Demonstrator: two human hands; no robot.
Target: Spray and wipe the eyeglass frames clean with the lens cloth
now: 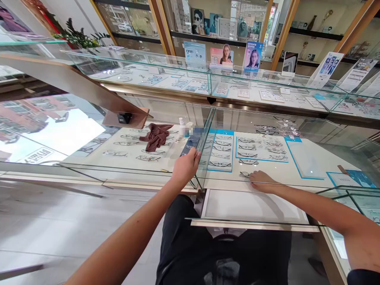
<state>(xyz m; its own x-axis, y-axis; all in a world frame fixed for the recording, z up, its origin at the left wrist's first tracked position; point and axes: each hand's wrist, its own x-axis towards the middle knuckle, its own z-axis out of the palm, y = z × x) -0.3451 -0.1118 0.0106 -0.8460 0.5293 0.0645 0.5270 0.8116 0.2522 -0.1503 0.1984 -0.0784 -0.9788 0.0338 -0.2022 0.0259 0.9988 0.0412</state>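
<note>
Left hand point(187, 164): curled at glass divider point(204, 156), can't tell my grip
Right hand point(263, 181): my grip closed on dark glasses point(244, 174)
Dark glasses: front of desk point(221, 181), below blue-edged tray point(261, 155)

Wht base point(334, 160) of glass counter point(148, 187) holds specs point(244, 174), blue-edged panels point(305, 158) & brn cloth point(156, 136).

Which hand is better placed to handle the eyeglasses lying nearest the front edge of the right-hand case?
Probably the right hand: its fingers are already at those eyeglasses. The left hand is beside the upright glass divider, away from them.
</note>
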